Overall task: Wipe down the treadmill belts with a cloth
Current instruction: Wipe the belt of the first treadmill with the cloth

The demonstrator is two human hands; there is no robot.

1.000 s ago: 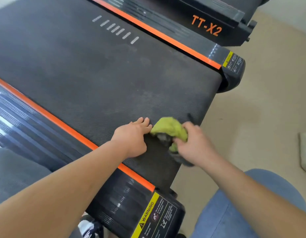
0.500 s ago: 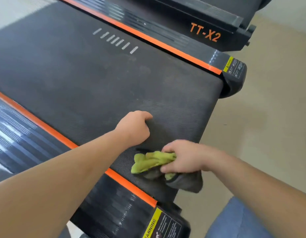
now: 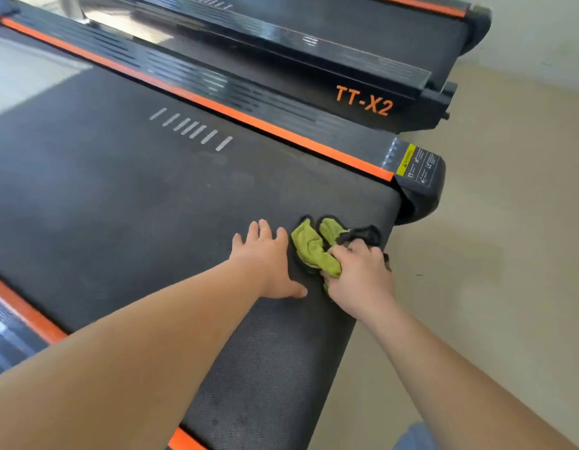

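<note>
Head view: left hand (image 3: 265,261) lies palm-down and flat on the treadmill belt (image 3: 135,206), fingers straight and slightly spread, holding nothing. Right hand (image 3: 359,277) has its fingers curled round the cloth (image 3: 314,248) and holds it bunched against the belt. The cloth is yellow-green with a dark grey side and is crumpled; the part not under the right hand spills out toward the left hand, just beside its fingers. It sits at the belt's rear end, close to the edge where the belt rolls under and nearer the far-side corner than the near one. An orange stripe (image 3: 249,120) runs along the belt's far edge, with a ribbed black side rail (image 3: 197,76) beyond it. That rail ends in a rounded black end cap (image 3: 421,193) carrying a yellow warning label (image 3: 406,159). A row of short white dashes (image 3: 191,128) is printed on the belt, well apart from both hands. A second treadmill (image 3: 330,34) is parked past the rail, with orange "TT-X2" lettering (image 3: 364,100) on its side. Beige floor (image 3: 492,287) is off the belt's rear edge. A patch of blue denim (image 3: 414,436) shows at the bottom edge under the right forearm.
</note>
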